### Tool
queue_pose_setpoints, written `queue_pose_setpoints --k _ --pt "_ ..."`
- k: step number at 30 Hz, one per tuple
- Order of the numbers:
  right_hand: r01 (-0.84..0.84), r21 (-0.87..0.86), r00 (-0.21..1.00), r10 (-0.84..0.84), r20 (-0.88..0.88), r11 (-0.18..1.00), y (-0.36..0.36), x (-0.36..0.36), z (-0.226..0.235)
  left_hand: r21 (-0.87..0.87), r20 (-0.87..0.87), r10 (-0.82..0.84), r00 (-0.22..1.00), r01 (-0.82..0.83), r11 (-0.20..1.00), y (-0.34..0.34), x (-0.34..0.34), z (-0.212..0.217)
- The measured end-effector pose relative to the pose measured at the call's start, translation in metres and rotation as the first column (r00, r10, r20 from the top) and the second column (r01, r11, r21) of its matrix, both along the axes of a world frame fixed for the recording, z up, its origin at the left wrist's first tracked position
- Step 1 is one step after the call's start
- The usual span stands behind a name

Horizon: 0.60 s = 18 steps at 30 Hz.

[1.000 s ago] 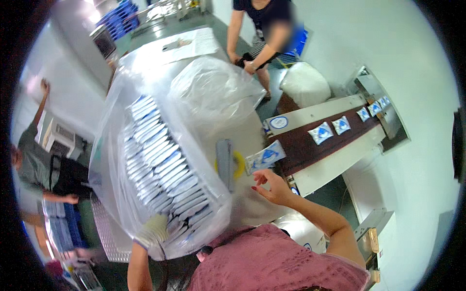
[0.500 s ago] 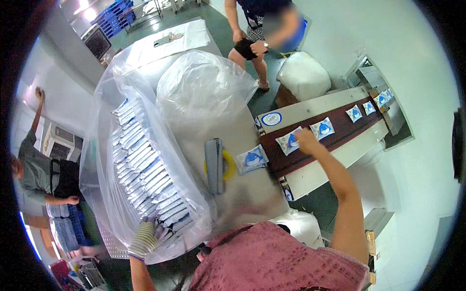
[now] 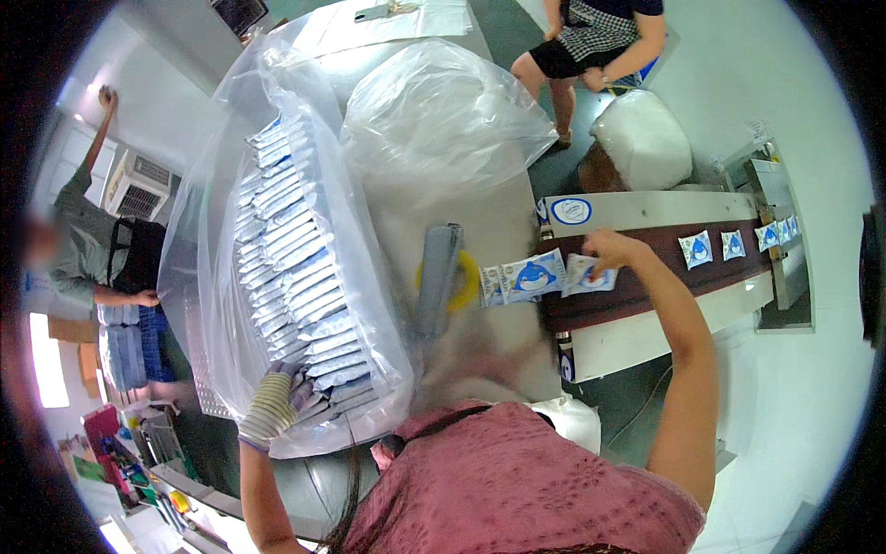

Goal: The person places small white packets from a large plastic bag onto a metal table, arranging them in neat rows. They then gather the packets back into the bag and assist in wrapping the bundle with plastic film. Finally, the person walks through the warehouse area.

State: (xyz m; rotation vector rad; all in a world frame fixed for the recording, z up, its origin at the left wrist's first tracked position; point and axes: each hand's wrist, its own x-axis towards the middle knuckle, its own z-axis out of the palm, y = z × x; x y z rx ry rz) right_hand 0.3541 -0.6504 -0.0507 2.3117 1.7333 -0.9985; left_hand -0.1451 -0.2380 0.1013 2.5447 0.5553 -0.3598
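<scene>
My right hand (image 3: 612,251), bare, pinches a small white pillow packet (image 3: 588,275) with blue print at the near end of the dark red conveyor belt (image 3: 651,277). Just left of it, another packet with a blue whale picture (image 3: 535,277) lies at the table edge, partly over a further packet (image 3: 490,285). My left hand (image 3: 274,403), in a striped knit glove, rests inside a large clear plastic bag (image 3: 374,277). Its fingers lie spread against the near end of a long stacked row of packets (image 3: 295,249).
A grey bar-shaped object (image 3: 438,282) lies over a yellow tape roll (image 3: 464,282) on the table. Behind is a crumpled clear bag (image 3: 434,111). More packets (image 3: 696,249) sit on the belt near a wall opening. One person (image 3: 600,37) sits opposite; another (image 3: 106,240) stands at left.
My head view has turned, shifting the scene rightward and up. My right hand has come closer to the belt's near end and now grips a packet there. The left hand stays at the row.
</scene>
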Motion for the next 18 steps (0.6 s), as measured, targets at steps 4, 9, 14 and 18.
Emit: queue_pose_setpoints --k 4,9,14,18 --pt "-0.157 0.320 0.987 0.156 0.028 0.934 0.084 -0.047 -0.030 -0.011 0.021 0.037 0.999 -0.037 0.999 0.016 -0.013 -0.023" --pt "0.340 -0.315 0.741 -0.459 -0.491 0.886 0.140 -0.084 -0.052 0.127 -0.017 -0.105 0.994 0.106 0.986 0.019 -0.009 -0.006" --pt "0.220 -0.005 0.963 -0.216 0.162 0.976 0.120 -0.157 -0.084 0.156 -0.136 -0.095 0.986 0.115 0.981 0.020 -0.008 0.013" --pt "0.277 0.339 0.930 -0.339 0.139 0.899 0.097 -0.261 -0.058 0.173 -0.165 -0.160 0.973 0.188 0.967 0.023 -0.011 0.018"
